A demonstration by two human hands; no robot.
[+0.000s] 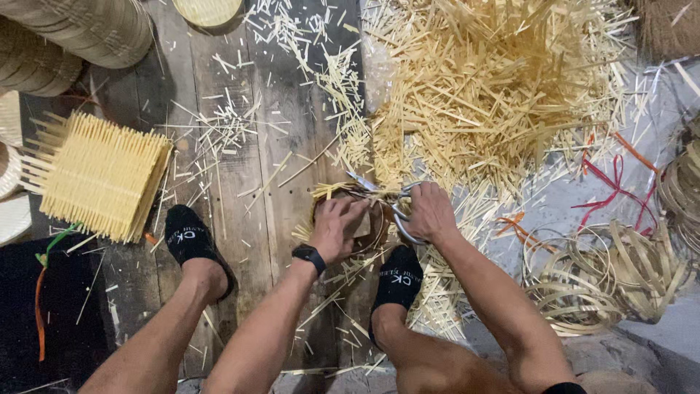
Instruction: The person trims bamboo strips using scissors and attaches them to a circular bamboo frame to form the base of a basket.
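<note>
Our left hand point(337, 226) grips a small woven basket point(348, 219); our right hand point(430, 211) closes around scissors point(386, 198), beside the strip pile point(488, 87).

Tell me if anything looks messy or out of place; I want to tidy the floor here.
Cut bamboo slivers lie heaped and scattered across the wooden floor, spilling around both feet. Loose red strips trail beside the coiled bamboo hoops. The stacked woven mats sit neatly.
</note>
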